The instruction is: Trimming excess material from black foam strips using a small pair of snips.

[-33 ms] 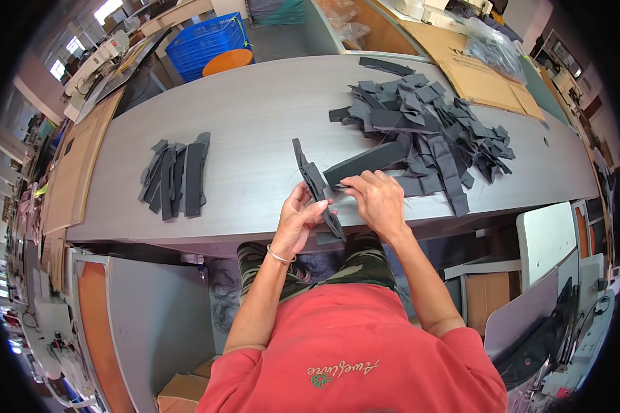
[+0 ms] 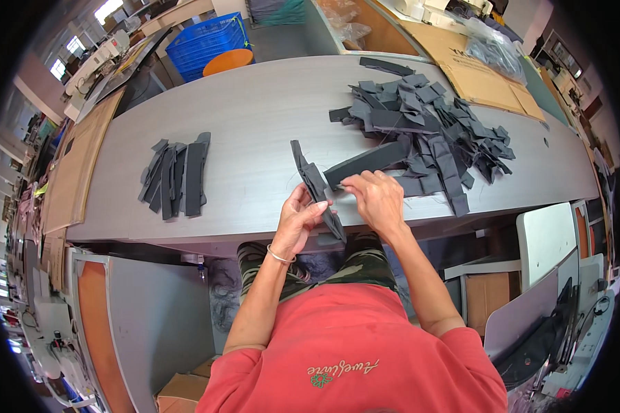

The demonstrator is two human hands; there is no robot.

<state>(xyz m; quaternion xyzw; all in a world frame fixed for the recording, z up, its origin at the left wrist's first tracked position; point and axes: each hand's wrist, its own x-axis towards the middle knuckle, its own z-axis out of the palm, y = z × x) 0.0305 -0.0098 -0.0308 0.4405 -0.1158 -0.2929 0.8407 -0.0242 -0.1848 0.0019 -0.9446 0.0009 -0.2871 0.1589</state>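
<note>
My left hand (image 2: 299, 224) is closed around a small bundle of dark grey fabric strips (image 2: 313, 180), held tilted over the table's near edge with the thumb across it. Just to its right, my right hand (image 2: 379, 203) is closed in a pinch. Whatever sits between those fingertips is too small to make out. One long dark strip (image 2: 365, 164) lies by the right fingertips and reaches toward a large loose heap of grey fabric pieces (image 2: 410, 120). At left on the table, several similar strips (image 2: 176, 177) lie side by side in a small group.
The grey table (image 2: 255, 103) curves across the view. Flattened cardboard (image 2: 486, 86) with a clear plastic bag (image 2: 496, 51) lies at the far right. Behind the table stand blue crates (image 2: 207, 45) and an orange stool (image 2: 227, 62). A grey cabinet panel (image 2: 158, 323) stands below left.
</note>
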